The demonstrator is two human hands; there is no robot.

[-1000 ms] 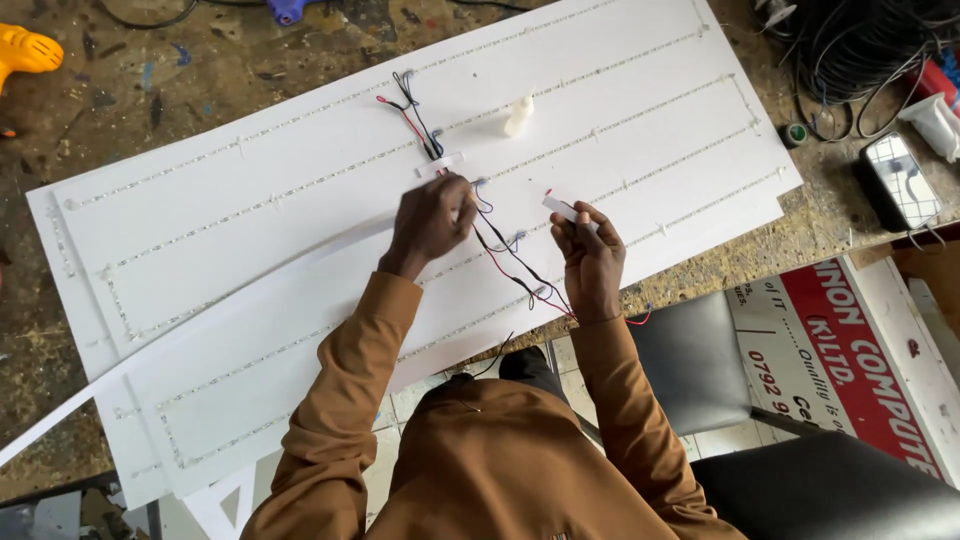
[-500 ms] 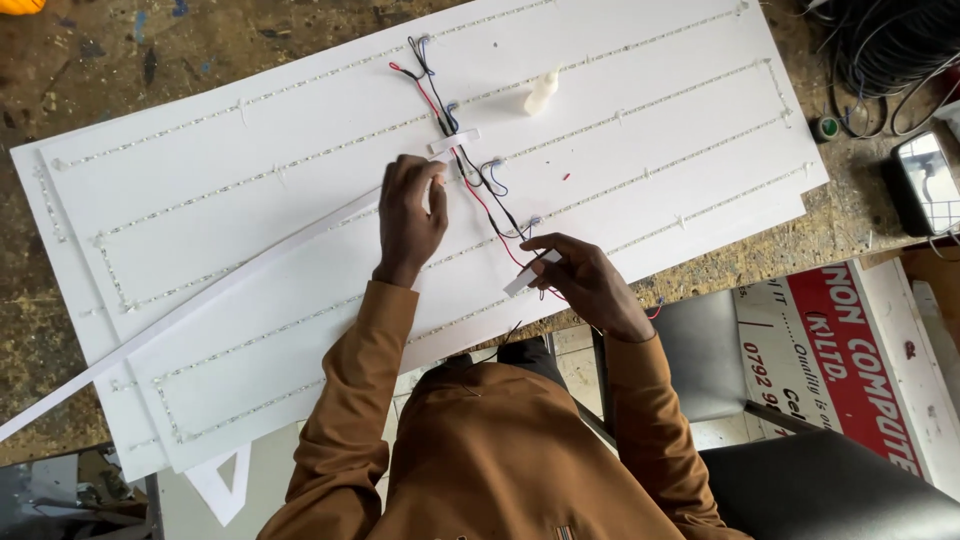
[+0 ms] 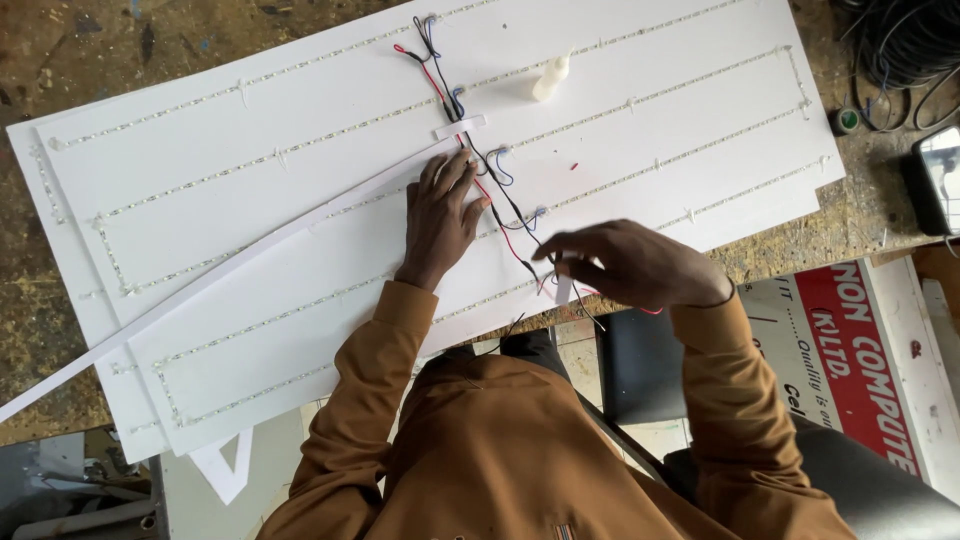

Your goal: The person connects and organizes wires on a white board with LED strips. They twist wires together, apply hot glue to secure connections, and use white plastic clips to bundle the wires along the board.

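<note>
1. Big white foam board [image 3: 300,180] lies flat on a scuffed, stained workbench [image 3: 60,60], with rows of LED strip [image 3: 250,190] stuck across it and a small white glue bottle [image 3: 551,78] lying near the top edge
2. Coiled black cable [image 3: 900,40] sits in the top right corner, and a red-and-white printed box [image 3: 850,350] sits beside the bench
3. Left hand [image 3: 440,215] lies flat on the board, fingers straight and close together, pressing on the red and black wires [image 3: 500,215] running down the middle
4. Right hand [image 3: 630,265] pinches a small white piece [image 3: 563,287] between its fingertips, at the lower end of the wires by the board's near edge
</note>
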